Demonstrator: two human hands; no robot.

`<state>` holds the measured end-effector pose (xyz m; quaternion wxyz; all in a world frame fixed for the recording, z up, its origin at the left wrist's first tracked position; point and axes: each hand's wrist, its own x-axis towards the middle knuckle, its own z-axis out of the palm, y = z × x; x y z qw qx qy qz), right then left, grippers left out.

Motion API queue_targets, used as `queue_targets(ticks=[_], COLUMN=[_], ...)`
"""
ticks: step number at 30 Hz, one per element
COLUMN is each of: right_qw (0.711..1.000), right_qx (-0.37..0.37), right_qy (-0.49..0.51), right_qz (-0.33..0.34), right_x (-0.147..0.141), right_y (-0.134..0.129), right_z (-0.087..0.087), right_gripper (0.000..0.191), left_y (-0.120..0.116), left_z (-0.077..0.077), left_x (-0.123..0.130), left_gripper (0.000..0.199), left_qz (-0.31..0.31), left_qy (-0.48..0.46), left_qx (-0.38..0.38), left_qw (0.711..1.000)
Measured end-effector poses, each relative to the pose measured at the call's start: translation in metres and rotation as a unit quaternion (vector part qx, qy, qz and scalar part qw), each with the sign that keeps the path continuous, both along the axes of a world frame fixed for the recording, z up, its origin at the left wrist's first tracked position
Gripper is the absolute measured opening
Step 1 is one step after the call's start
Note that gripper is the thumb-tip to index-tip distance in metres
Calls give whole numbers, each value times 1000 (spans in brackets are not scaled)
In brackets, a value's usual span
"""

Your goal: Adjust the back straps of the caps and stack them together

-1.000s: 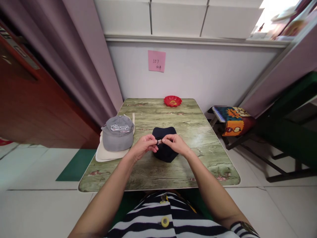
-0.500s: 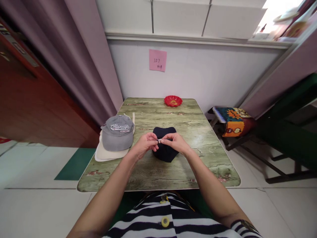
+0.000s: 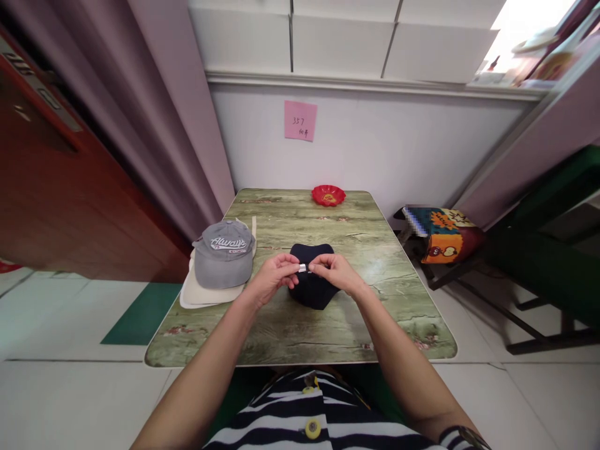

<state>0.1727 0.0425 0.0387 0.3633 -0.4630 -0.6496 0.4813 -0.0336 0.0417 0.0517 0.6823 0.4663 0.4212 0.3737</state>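
A dark navy cap [image 3: 314,297] lies on the table in front of me, under both hands. Between my fingertips shows a small silver buckle [image 3: 302,268] of the cap's back strap. My left hand [image 3: 280,275] pinches the buckle from its left side with thumb and forefinger. On the other side, my right hand [image 3: 334,271] is closed in a pinch at the strap, close to the buckle; the strap itself is mostly hidden by the fingers. To the left, a grey cap [image 3: 224,265] with white lettering rests on top of a cream cap [image 3: 206,296].
A red scalloped dish [image 3: 329,195] stands at the back of the green wood-patterned table [image 3: 281,225]. Behind it is a wall with a pink note [image 3: 300,121]. A dark chair [image 3: 553,262] and a stool with a colourful cloth [image 3: 443,234] stand to the right.
The right fingertips have drawn slightly rightward from the buckle, so more of its silver face shows. The left hand stays in nearly the same place. The camera view has tilted slightly.
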Motion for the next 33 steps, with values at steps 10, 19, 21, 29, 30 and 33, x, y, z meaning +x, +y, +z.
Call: queue_targets(ticks=[10,19,21,29,30,33], right_qw=[1000,998,998,1000,1000,999], right_qx=[-5,-44,-48,-16,-17,-28], right_qy=[16,38,40,12,11,16], right_qz=[-27,-9,-8,2,0,-7], right_x=[3,0,0,-7,-7,-7], right_y=[-1,-1,-1,0,0,-1], right_z=[-9,-8,-8,-4,-4,-3], right_gripper=[21,18,18,24,24,24], left_y=[1,-1,0,-1,-1,-1], left_z=[2,-4,-6,-6,-5,-3], left_x=[6,6,6,10,11,8], left_gripper=[38,37,36,42,42,41], left_qz=[23,4,7,7,7,18], left_qy=[-33,50,54,27,24,37], left_qx=[-23,23,19,5,4,0], left_qw=[999,998,998,1000,1000,999])
